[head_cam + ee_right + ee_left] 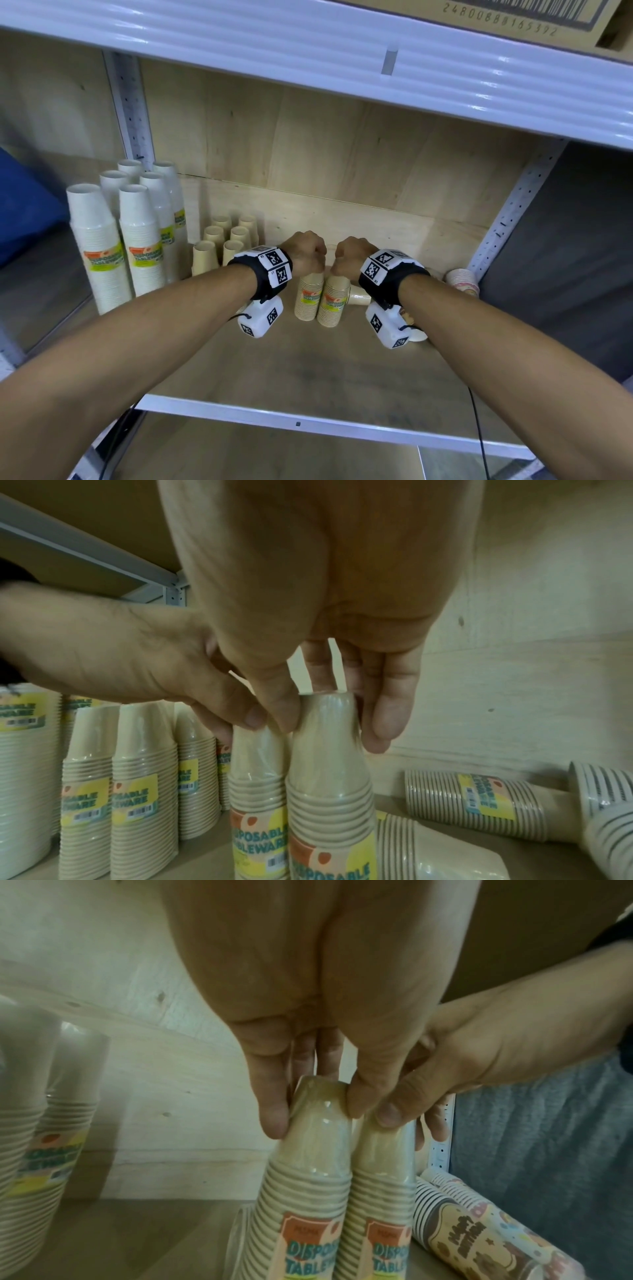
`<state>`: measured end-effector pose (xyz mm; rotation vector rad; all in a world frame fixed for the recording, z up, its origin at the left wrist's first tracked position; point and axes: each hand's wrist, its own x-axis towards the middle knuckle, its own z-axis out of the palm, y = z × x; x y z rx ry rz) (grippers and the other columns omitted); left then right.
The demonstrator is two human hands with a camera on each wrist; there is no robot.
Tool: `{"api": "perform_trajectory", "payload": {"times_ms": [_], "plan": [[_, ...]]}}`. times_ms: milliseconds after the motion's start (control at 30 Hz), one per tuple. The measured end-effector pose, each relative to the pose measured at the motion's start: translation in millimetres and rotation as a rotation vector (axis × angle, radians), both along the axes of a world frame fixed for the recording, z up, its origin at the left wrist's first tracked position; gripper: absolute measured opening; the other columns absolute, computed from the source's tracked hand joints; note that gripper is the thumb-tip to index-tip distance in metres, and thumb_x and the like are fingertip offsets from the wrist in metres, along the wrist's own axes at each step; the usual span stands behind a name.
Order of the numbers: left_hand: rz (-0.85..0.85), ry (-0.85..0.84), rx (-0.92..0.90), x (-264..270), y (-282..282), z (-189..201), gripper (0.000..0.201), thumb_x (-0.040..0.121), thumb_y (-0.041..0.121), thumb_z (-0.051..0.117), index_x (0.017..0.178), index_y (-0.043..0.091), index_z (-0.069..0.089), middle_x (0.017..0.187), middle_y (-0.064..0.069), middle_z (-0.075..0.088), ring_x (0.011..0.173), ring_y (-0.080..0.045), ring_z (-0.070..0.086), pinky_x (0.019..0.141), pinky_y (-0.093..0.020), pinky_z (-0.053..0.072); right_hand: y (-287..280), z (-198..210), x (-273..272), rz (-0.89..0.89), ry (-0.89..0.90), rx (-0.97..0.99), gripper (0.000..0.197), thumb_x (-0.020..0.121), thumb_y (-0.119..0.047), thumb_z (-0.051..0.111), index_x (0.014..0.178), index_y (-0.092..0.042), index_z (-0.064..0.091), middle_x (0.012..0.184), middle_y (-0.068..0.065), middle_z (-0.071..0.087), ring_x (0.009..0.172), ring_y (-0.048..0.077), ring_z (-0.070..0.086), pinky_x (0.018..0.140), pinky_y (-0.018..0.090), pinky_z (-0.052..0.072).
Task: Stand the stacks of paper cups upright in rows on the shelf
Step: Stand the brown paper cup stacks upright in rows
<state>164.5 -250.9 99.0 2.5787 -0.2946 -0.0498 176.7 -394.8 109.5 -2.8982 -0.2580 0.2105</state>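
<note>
Two wrapped beige cup stacks stand upright, side by side and touching, mid-shelf (342,370). The left hand (306,251) pinches the top of the left stack (308,296) between thumb and curled fingers (274,1118); the right hand (351,255) grips the top of the right stack (334,303) the same way. Taller white stacks (116,240) and beige stacks (222,243) stand in rows to the left; other stacks (476,802) lie on their sides to the right.

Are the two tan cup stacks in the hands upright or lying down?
Upright: both tan cup stacks stand base-up on the shelf, left hand and right hand gripping their tops.
</note>
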Motion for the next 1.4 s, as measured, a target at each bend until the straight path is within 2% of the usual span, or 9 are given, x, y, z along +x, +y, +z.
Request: {"api": "perform_trajectory", "payload": {"times_ms": [267, 433, 567, 667, 1000, 1067, 1167, 1300, 1400], "plan": [[-0.040, 0.000, 0.054, 2.9, -1.1, 1.5, 0.037, 0.084, 0.016, 0.066, 0.121, 0.014, 0.066, 0.124, -0.004, 0.061, 0.108, -0.021, 0.059, 0.087, -0.029, 0.051, -1.3, 4.7, -4.9, 0.022, -0.014, -0.009, 0.035, 0.083, -0.019, 0.067, 0.111, 0.002, 0.067, 0.109, 0.017, 0.069, 0.086, 0.024, 0.065, 0.056, 0.021, 0.038], [-0.083, 0.042, 0.181, 3.4, 0.8, 13.9, 0.035, 0.086, 0.015, 0.067, 0.121, 0.014, 0.066, 0.119, -0.003, 0.059, 0.096, -0.017, 0.056, 0.075, -0.025, 0.046, 0.4, 10.3, -8.8, 0.035, -0.007, -0.015, 0.018, 0.082, -0.020, 0.068, 0.087, -0.003, 0.064, 0.083, 0.010, 0.060, 0.071, 0.019, 0.054, 0.046, 0.019, 0.031], [-0.079, 0.150, 0.231, 2.1, 8.5, 24.7, 0.036, 0.084, 0.012, 0.068, 0.120, 0.014, 0.066, 0.112, -0.004, 0.060, 0.090, -0.021, 0.064, 0.069, -0.027, 0.057, 7.9, 16.0, -12.4, 0.046, -0.034, -0.048, 0.016, 0.081, -0.018, 0.070, 0.076, -0.007, 0.060, 0.071, 0.003, 0.052, 0.060, 0.013, 0.048, 0.045, 0.019, 0.026], [-0.065, 0.220, 0.227, -2.7, 17.8, 32.6, 0.034, 0.083, 0.008, 0.068, 0.117, 0.010, 0.068, 0.102, -0.005, 0.062, 0.074, -0.017, 0.063, 0.061, -0.025, 0.057, 16.5, 22.1, -14.5, 0.093, -0.010, -0.045, 0.019, 0.078, -0.020, 0.073, 0.083, -0.003, 0.066, 0.077, 0.005, 0.055, 0.066, 0.016, 0.051, 0.047, 0.019, 0.030], [0.086, 0.357, 0.304, -27.1, 71.3, 47.6, 0.025, 0.078, 0.004, 0.072, 0.102, 0.012, 0.070, 0.088, -0.005, 0.068, 0.076, -0.024, 0.069, 0.069, -0.032, 0.060, 75.2, 36.3, -29.6, 0.256, 0.087, -0.013, 0.033, 0.074, -0.023, 0.079, 0.098, -0.002, 0.070, 0.075, 0.006, 0.063, 0.066, 0.020, 0.060, 0.061, 0.027, 0.050], [0.124, 0.367, 0.295, -33.7, 85.4, 49.7, 0.028, 0.076, 0.005, 0.074, 0.103, 0.013, 0.071, 0.098, -0.008, 0.070, 0.088, -0.027, 0.070, 0.074, -0.035, 0.059, 88.3, 37.6, -32.9, 0.298, 0.105, 0.011, 0.033, 0.073, -0.023, 0.079, 0.098, -0.003, 0.069, 0.077, 0.005, 0.062, 0.065, 0.018, 0.060, 0.061, 0.028, 0.052], [0.178, 0.354, 0.294, -44.5, 105.5, 50.9, 0.034, 0.075, 0.006, 0.074, 0.108, 0.008, 0.071, 0.108, -0.012, 0.071, 0.086, -0.025, 0.069, 0.079, -0.040, 0.059, 107.4, 35.2, -34.6, 0.348, 0.138, 0.057, 0.024, 0.069, -0.026, 0.081, 0.084, -0.013, 0.068, 0.084, 0.004, 0.064, 0.073, 0.020, 0.064, 0.073, 0.036, 0.057], [0.250, 0.345, 0.284, -56.2, 128.0, 48.6, 0.032, 0.076, 0.004, 0.073, 0.108, 0.005, 0.071, 0.108, -0.018, 0.069, 0.092, -0.034, 0.070, 0.081, -0.047, 0.059, 129.2, 34.2, -40.3, 0.410, 0.107, 0.096, 0.030, 0.070, -0.027, 0.081, 0.061, -0.025, 0.053, 0.068, -0.004, 0.059, 0.062, 0.012, 0.058, 0.058, 0.026, 0.049], [0.274, 0.326, 0.258, -63.6, 142.3, 47.9, 0.030, 0.076, 0.003, 0.072, 0.105, 0.006, 0.072, 0.108, -0.017, 0.070, 0.089, -0.030, 0.069, 0.079, -0.043, 0.059, 143.0, 32.0, -43.5, 0.450, 0.121, 0.147, 0.029, 0.074, -0.021, 0.081, 0.062, -0.023, 0.054, 0.071, -0.004, 0.057, 0.074, 0.017, 0.061, 0.072, 0.032, 0.054]]}}
